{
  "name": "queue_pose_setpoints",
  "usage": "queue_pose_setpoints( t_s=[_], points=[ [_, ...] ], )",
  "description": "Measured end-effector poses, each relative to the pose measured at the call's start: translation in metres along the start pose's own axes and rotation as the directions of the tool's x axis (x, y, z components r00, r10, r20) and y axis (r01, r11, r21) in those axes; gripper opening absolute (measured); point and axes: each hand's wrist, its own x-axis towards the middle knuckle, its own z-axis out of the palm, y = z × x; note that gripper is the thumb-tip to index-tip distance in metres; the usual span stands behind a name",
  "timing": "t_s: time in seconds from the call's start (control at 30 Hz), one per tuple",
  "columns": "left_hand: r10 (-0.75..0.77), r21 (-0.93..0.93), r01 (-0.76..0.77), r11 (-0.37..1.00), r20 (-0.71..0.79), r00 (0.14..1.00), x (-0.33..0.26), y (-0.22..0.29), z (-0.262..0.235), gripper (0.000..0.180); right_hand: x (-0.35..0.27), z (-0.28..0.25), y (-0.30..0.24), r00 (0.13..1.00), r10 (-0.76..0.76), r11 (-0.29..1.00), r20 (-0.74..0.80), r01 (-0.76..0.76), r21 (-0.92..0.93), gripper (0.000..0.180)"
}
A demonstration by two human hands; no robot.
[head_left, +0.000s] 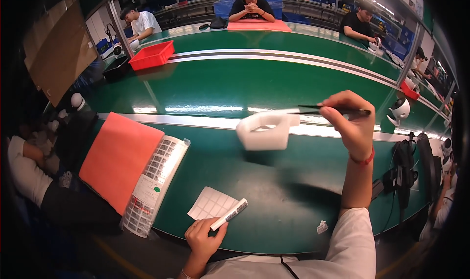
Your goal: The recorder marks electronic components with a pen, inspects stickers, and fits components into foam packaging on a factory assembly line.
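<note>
My right hand [348, 120] is raised over the bench, fingers pinched on a pair of black tweezers [338, 110] that point left. At the tweezers' tips is a white, rounded hollow piece [267, 138], smeared by motion, with a dark shadow under it. Whether the tips grip the piece or only overlap it, I cannot tell. Near the front edge, my left hand [204, 240] has its thumb and fingers closed on a white label sheet [211, 204]. The sheet's right edge is folded up into a narrow strip showing small printed labels.
To the left, an orange-red sheet [120, 161] partly covers a stack of label sheets in clear plastic [156, 181]. A small scrap [321, 227] lies at front right. Black straps [405, 169] sit at the right edge. Beyond are a red tray [152, 56], a white camera-like device [399, 111] and several people.
</note>
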Motion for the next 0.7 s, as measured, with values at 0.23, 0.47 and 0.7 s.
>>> queue_pose_setpoints(
  t_s=[0.23, 0.47, 0.7],
  points=[
    [0.002, -0.002, -0.002, 1.0, 0.003, 1.0, 0.003, 0.0, 0.001, 0.018, 0.009, 0.033, 0.055, 0.959, 0.131, 0.981, 0.251, -0.089, -0.172, 0.016],
    [-0.012, -0.008, 0.012, 1.0, -0.003, 1.0, 0.005, 0.002, 0.0, 0.018, 0.0, 0.057, 0.071, 0.806, 0.275, 0.908, 0.524, -0.039, -0.417, 0.024],
    [-0.008, 0.006, 0.008, 1.0, 0.01, 1.0, 0.002, -0.002, -0.003, 0.017, 0.008, 0.039, 0.063, 0.744, 0.294, 0.954, 0.601, -0.264, -0.14, 0.023]
  ],
)
